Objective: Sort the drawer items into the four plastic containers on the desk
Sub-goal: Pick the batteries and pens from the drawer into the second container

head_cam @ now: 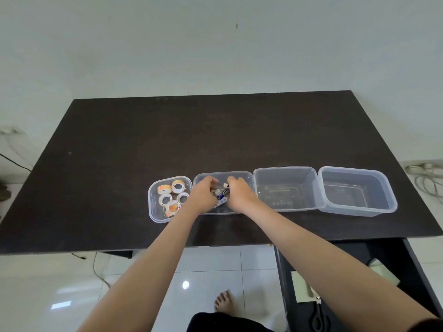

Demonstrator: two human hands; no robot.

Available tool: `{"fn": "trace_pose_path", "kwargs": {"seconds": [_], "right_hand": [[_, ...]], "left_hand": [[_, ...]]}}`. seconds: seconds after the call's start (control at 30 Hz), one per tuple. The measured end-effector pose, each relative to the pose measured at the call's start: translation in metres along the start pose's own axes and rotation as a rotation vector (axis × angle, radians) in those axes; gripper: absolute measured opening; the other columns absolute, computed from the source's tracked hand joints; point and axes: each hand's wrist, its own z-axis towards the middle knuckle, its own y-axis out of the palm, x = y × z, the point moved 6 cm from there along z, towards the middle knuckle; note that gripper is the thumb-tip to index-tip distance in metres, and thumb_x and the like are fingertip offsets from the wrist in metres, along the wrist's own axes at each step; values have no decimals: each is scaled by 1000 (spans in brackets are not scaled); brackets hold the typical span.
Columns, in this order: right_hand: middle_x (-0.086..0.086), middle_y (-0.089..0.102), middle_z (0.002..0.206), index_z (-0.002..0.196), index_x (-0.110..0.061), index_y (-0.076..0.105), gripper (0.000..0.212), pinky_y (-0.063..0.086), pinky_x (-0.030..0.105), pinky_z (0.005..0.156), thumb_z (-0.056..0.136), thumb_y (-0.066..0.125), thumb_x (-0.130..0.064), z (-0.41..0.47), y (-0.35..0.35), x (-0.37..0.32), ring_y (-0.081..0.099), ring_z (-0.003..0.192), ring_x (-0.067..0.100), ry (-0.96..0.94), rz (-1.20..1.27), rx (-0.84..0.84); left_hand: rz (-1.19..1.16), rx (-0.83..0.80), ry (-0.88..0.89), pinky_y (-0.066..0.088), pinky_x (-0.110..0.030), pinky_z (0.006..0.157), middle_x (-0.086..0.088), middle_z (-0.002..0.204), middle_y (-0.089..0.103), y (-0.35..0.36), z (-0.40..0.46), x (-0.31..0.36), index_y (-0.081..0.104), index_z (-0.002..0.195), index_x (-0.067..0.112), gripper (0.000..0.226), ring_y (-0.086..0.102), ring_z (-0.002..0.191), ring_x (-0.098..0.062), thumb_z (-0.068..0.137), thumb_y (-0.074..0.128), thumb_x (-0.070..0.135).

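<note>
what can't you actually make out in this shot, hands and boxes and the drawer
Head view only:
- Second container: most contents hidden under the left hand and right hand; only a battery shows.
- Whether either hand grips anything: fingers curl away from the camera.
- Tape rolls: label print too small.
- Open drawer: cut off by the frame edge and the right forearm.

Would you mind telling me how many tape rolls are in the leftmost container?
5, all in the leftmost container: two at the back, two in the middle, one in front. More may be hidden.
</note>
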Motion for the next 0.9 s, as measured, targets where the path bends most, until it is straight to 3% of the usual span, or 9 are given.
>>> {"fn": "trace_pose_path", "kwargs": {"seconds": [0.1, 0.2, 0.3, 0.43, 0.57, 0.7, 0.9], "right_hand": [[13, 46, 118, 115, -11, 51, 34, 47, 36, 74, 83, 58, -1, 1, -2, 0, 53, 87, 28, -46, 51, 23], [9, 49, 126, 122, -15, 51, 45, 50, 35, 82, 82, 56, 5, -5, -10, -1, 55, 105, 26, -101, 91, 59], [5, 52, 130, 125, -15, 52, 42, 48, 35, 94, 86, 56, 1, -21, -23, 2, 51, 117, 21, -168, 170, 124], [3, 62, 115, 112, -13, 61, 26, 45, 19, 87, 88, 58, -3, -60, -41, 16, 59, 106, 15, -339, 268, 194], [2, 67, 101, 102, -9, 66, 17, 49, 13, 80, 86, 63, -5, -107, -47, 52, 64, 89, 8, -462, 320, 165], [-4, 65, 95, 101, -13, 67, 16, 51, 19, 77, 86, 64, -10, -143, -36, 116, 61, 84, 5, -455, 251, 61], [-7, 63, 97, 103, -20, 65, 17, 53, 30, 78, 87, 61, -19, -188, -10, 249, 61, 86, 9, -271, 116, -81]], "left_hand": [[-48, -9, 27, 42, -31, 103, -8, 135, 51, 1, -2, 0, 43, 132, 10, 59, 48, 126, -21, 78, 53, -9], [-62, 55, 62, 42, -30, 101, -8, 136, 51, -2, -10, 5, 43, 134, 12, 59, 46, 129, -20, 79, 50, -8], [-71, 150, 86, 42, -24, 92, -2, 134, 52, -2, -26, 10, 45, 132, 15, 55, 49, 124, -17, 83, 50, -7], [-102, 280, 140, 38, -20, 94, 1, 127, 55, 12, -56, 14, 51, 126, 14, 44, 51, 119, -13, 85, 55, -3], [-181, 341, 169, 40, -15, 88, 0, 115, 60, 54, -91, 21, 58, 116, 11, 34, 56, 105, -9, 84, 60, 0], [-175, 306, 177, 40, -3, 78, 5, 109, 57, 122, -120, 37, 59, 115, 12, 33, 57, 100, -9, 84, 62, 2], [-185, 98, 75, 40, -16, 88, 4, 112, 57, 249, -154, 60, 58, 116, 14, 30, 54, 104, -9, 87, 57, 6]]}}
